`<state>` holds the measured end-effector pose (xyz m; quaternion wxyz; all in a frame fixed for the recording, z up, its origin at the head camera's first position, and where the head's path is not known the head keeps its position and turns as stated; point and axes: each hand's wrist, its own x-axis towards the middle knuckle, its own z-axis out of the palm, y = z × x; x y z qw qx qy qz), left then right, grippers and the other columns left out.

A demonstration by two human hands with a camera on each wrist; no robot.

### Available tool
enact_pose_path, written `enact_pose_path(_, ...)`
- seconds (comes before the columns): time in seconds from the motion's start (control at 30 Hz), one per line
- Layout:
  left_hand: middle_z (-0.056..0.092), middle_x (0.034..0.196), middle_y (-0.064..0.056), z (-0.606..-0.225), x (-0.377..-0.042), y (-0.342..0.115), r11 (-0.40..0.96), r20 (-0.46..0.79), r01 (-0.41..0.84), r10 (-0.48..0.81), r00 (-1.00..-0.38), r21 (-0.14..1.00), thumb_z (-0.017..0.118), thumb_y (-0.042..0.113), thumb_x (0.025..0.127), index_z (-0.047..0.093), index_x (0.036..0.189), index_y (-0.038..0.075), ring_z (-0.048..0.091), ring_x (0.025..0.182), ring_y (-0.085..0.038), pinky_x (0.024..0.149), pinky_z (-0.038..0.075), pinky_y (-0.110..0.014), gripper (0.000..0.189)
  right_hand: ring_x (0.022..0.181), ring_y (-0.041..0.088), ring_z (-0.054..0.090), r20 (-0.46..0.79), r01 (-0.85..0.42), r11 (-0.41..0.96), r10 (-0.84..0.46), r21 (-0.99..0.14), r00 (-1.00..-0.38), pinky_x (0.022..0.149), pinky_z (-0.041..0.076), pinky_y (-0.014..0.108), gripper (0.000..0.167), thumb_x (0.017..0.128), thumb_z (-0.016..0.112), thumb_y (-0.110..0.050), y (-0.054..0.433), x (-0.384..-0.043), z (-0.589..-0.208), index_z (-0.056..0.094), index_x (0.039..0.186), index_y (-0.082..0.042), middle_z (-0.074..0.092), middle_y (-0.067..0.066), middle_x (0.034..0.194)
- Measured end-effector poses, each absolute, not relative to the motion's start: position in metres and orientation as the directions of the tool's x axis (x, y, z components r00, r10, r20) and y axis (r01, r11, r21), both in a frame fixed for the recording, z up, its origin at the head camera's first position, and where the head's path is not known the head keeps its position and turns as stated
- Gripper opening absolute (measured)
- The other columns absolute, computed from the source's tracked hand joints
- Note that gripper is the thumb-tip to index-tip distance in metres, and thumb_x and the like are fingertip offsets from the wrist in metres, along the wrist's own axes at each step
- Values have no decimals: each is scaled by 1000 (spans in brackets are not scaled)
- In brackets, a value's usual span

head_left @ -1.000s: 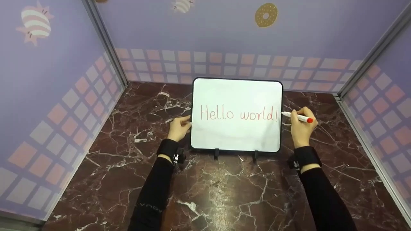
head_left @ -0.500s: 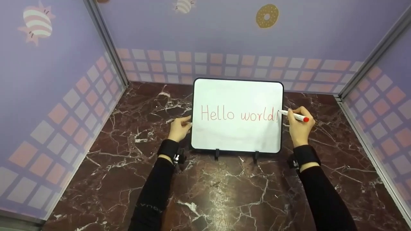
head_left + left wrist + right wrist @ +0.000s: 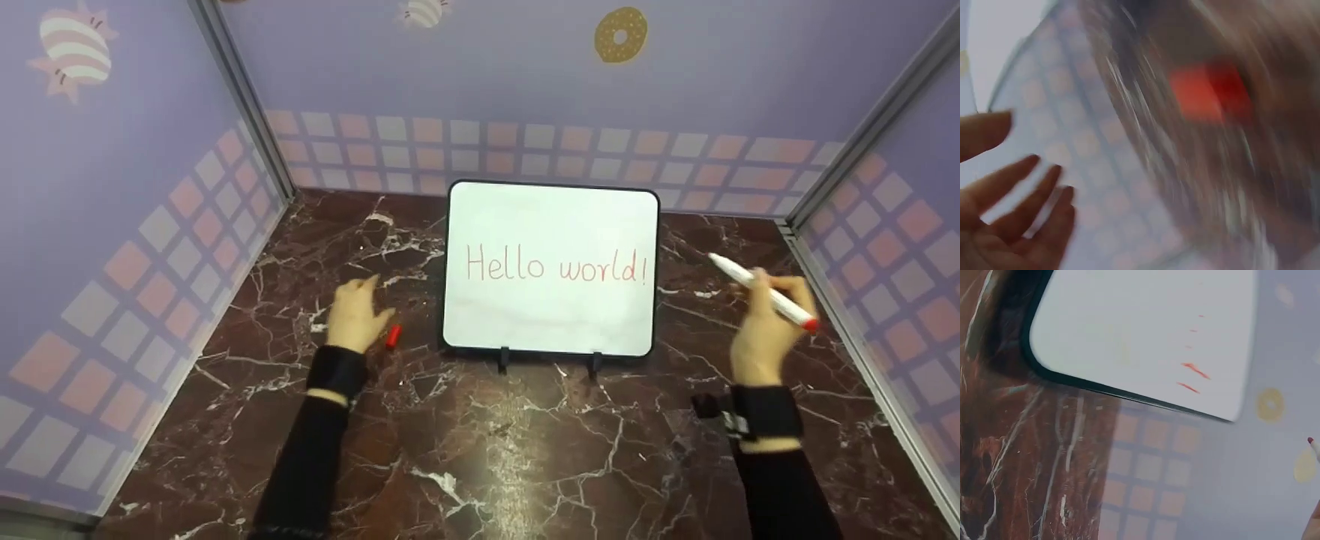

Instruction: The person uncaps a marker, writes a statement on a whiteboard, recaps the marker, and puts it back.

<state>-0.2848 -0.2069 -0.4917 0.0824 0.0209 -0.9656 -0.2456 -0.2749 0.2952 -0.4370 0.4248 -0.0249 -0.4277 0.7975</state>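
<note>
In the head view a small whiteboard (image 3: 551,319) with a black frame carries "Hello world!" in red. My right hand (image 3: 769,337) grips a white marker (image 3: 789,307) with a red end, to the right of the board and apart from it. Only the marker's tip (image 3: 1310,440) and a sliver of hand show at the right wrist view's edge. My left hand (image 3: 356,319) is left of the board with fingers spread, beside a red marker cap (image 3: 393,337) on the table. The left wrist view, blurred, shows the cap (image 3: 1199,93) apart from the fingers.
Two black stand feet (image 3: 503,360) hold the board up on a dark red marbled table (image 3: 510,465). Lilac walls (image 3: 487,75) with pink and white squares enclose the table at the back and both sides.
My left hand has let go of the board's left edge and moved left and down, uncovering the red cap. My right hand has drawn the marker away from the board, rightward and down.
</note>
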Motion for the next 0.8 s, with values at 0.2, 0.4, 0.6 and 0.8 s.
enact_pose_path(0.2, 58, 125, -35, -504, -269, -221, 927, -101, -191, -167, -981, 323, 77, 57, 78, 45, 135, -12, 59, 112, -51, 90, 55, -59, 95, 57, 25, 58, 167, -744, -490, 773, -456, -611, 53, 56, 28, 27, 85, 68, 12, 320, -234, -425, 44, 73, 5, 56, 17, 75)
enact_pose_path(0.4, 69, 98, -20, -528, -279, -212, 895, -124, -166, -125, -984, 414, 82, 49, 75, 63, 96, 1, 67, 89, -39, 72, 57, -51, 56, 53, 26, 60, 172, -739, -537, 749, -408, -640, 51, 57, 27, 26, 89, 62, 14, 311, -216, -435, 43, 74, 6, 57, 17, 72)
enact_pose_path(0.6, 72, 90, -21, -538, -289, -206, 875, 12, -59, -74, -997, 481, 82, 18, 81, 69, 91, -3, 69, 84, -39, 75, 58, -50, 27, 55, 25, 60, 217, -721, -558, 708, -411, -671, 53, 58, 27, 24, 89, 62, 14, 299, -210, -441, 44, 74, 7, 57, 17, 74)
enact_pose_path(0.8, 72, 86, -23, -520, -280, -202, 912, 173, 42, -32, -984, 407, 78, 8, 83, 69, 84, -3, 69, 81, -42, 72, 58, -54, 15, 60, 24, 62, 233, -676, -605, 648, -421, -725, 55, 58, 26, 23, 91, 60, 11, 289, -199, -439, 45, 75, 6, 58, 16, 76)
